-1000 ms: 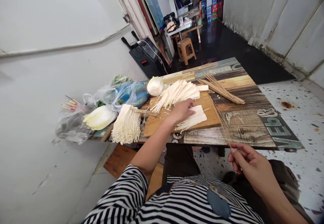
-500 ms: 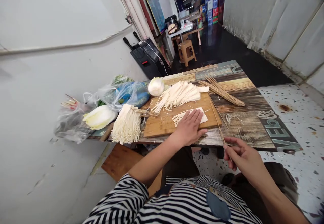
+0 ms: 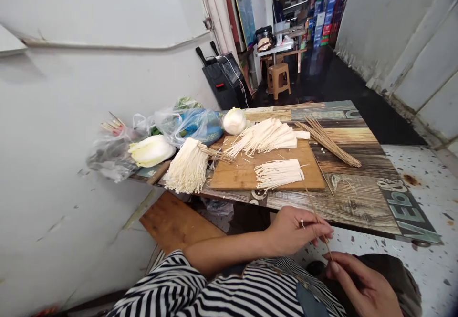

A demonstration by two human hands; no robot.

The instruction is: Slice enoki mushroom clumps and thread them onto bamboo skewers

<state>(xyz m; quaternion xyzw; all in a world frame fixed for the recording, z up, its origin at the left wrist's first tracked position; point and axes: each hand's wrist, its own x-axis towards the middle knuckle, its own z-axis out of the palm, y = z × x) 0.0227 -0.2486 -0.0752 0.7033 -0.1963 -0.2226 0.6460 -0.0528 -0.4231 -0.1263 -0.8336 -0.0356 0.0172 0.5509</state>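
A thin bamboo skewer (image 3: 314, 206) slants up from my hands toward the cutting board. My right hand (image 3: 365, 283) pinches its lower end between thumb and fingers. Further up the same stick, my left hand (image 3: 298, 231) has its fingers closed on it; a small white bit shows on one finger. The skewer's upper end lies near the cut end of a flat enoki mushroom bunch (image 3: 279, 174) at the front of the wooden cutting board (image 3: 232, 178). Behind that lies a bigger pile of enoki (image 3: 268, 135). Skewered enoki (image 3: 188, 166) rest left of the board, sticks pointing right.
A bundle of skewers (image 3: 329, 140) and one loose skewer (image 3: 324, 171) lie right of the board. Napa cabbage (image 3: 152, 151), a round white vegetable (image 3: 235, 121) and plastic bags (image 3: 193, 123) line the left and back. The table's front edge (image 3: 358, 228) passes just beyond my hands.
My left hand has left the flat enoki bunch and come right and down to the skewer. My right hand, still pinching the skewer, has moved lower. The view has shifted.
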